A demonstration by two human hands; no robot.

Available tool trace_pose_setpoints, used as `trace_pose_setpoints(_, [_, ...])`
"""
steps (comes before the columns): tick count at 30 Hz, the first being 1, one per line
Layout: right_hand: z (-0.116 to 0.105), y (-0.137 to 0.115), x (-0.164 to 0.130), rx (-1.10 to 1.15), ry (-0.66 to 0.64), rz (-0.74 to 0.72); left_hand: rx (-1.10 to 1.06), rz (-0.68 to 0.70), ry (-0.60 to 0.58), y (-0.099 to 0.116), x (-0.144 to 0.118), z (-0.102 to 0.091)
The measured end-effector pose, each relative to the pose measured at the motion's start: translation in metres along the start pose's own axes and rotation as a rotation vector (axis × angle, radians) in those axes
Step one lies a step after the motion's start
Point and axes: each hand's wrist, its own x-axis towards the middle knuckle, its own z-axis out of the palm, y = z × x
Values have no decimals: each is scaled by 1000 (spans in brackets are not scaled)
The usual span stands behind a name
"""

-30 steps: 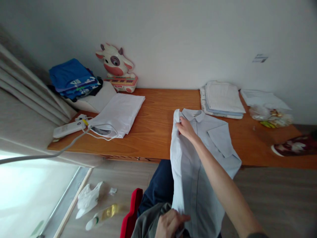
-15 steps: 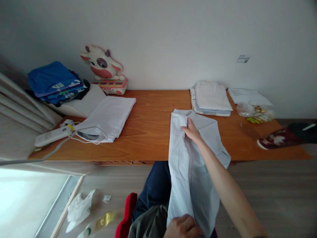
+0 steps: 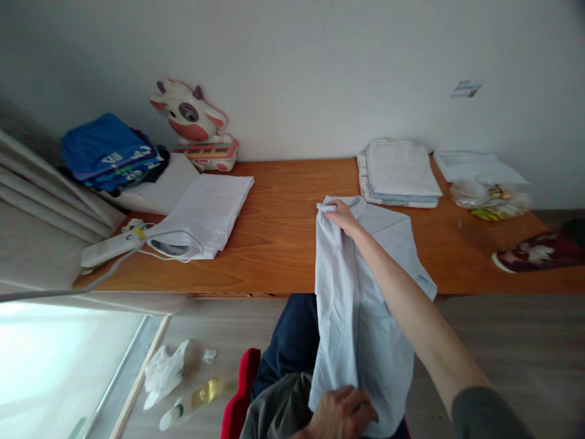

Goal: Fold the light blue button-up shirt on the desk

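A white shirt [image 3: 338,292], partly folded lengthwise, lies over the desk's front edge and hangs down onto my lap. My right hand [image 3: 340,214] pinches the shirt at its upper left edge, near the collar, on the desk. Down at the lower end, my left hand [image 3: 342,413] has its fingers curled on the cloth near the hem; the fingertips are partly hidden. On the right, a folded part of the shirt reaches past the desk edge.
The wooden desk [image 3: 278,244] holds a folded white garment [image 3: 210,210], a power strip [image 3: 112,247], a cow toy [image 3: 192,122], blue clothes [image 3: 107,149] on a white box, a cloth stack [image 3: 402,167], a plastic bag [image 3: 493,196] and a dark red tumbler [image 3: 539,251]. A bottle [image 3: 192,399] lies on the floor.
My right hand has moved up and left along the shirt to its upper left edge. My left hand stays by the hem. The whole view has shifted slightly.
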Motion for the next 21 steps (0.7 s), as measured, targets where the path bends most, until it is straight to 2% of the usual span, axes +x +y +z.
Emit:
trace_pose_setpoints(2, [-4,-9,15,-86,-26,-16,1,-15,-33,0,0,-1])
trace_pose_setpoints(5, [-10,-25,36,-229,-147,-47,13,-45,-61,1,0,1])
trace_pose_setpoints(10, [-7,-52,51,-457,-330,-62,-25,-49,-22,1,0,5])
trace_pose_setpoints(15, [5,-58,55,-576,-301,-79,-18,-47,-5,1,-1,5])
trace_pose_setpoints(21, [9,-40,53,-589,-290,-134,23,-6,29,0,-2,13])
